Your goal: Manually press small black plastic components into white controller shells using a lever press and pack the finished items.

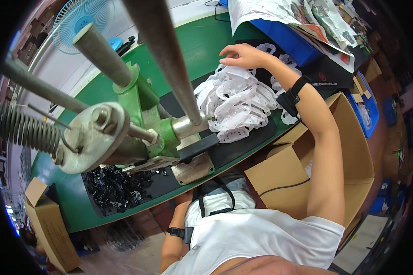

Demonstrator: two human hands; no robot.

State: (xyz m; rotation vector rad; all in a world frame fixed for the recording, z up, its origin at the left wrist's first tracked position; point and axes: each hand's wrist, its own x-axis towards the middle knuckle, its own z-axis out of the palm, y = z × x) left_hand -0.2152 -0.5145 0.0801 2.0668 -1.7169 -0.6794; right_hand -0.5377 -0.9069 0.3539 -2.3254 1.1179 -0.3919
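Note:
Over the far edge of a heap of white perforated plastic pieces (238,98) is my right hand (247,56). Its fingers are bent but apart, and I see nothing between them. My left hand (184,198) is low by the table's near edge, beside the base of a green hand press (144,103). The fingers of that hand are hidden, so what it holds, if anything, does not show. Left of the press base lies a pile of small black parts (117,188) with some shiny metal bits among them.
The press's long metal lever (165,55) and coil spring (25,128) rise close in front. A blue bin (284,41) under newspaper (289,13) stands at the back right. An open cardboard box (348,151) is beside my right arm. A blue fan (82,23) is far left.

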